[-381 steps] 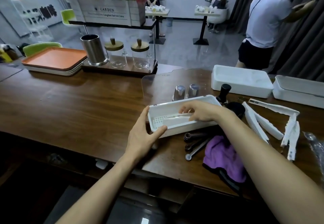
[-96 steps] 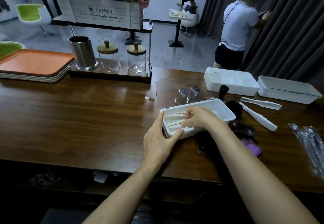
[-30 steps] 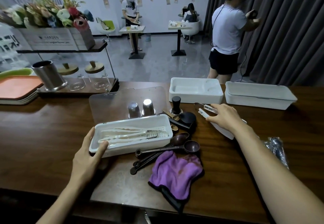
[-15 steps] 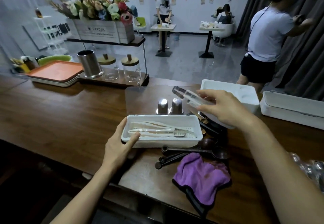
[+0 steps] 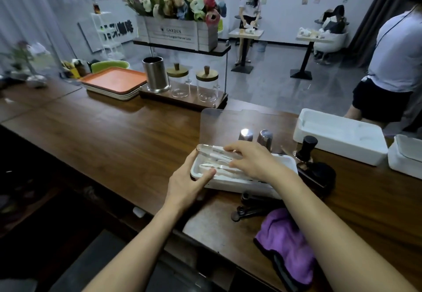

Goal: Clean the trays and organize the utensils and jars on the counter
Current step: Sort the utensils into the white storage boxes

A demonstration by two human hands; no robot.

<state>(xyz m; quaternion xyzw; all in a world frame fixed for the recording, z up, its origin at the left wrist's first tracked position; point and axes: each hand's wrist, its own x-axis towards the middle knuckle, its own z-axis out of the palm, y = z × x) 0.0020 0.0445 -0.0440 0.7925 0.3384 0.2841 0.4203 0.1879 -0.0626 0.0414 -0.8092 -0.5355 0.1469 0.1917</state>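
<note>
white tray (image 5: 230, 183) was gripped at its left end by the left hand (image 5: 187, 185): thumb laid over the near rim, other fingers wrapped round the end wall and mostly hidden. this was judged as bracing, so the tray would not slide on the counter (image 5: 102, 136) while being loaded. right hand (image 5: 255, 162) was placed over the tray's middle, fingers curled narrow and pinching a long white utensil (image 5: 211, 148). its tip stuck out at the tray's far left corner, just above the rim; contact with the rim could not be told. more pale utensils (image 5: 212, 166) were laid lengthwise and parallel inside the tray, likely so all would fit flat. step in hand was judged as lowering this piece beside them.

dark measuring spoons (image 5: 249, 206) were left on the counter just in front of the tray, with a purple cloth (image 5: 290, 246) near them, probably kept close for wiping. two metal cups (image 5: 245, 135) were seen behind the tray on a clear sheet (image 5: 219, 120), and a black tamper (image 5: 306, 147) by the tray's far right corner. glass jars (image 5: 206, 85) and a steel canister (image 5: 156, 75) were stood on a wooden base at the back, beside stacked orange trays (image 5: 114, 80). task was judged part done: spoons not yet sorted.
</note>
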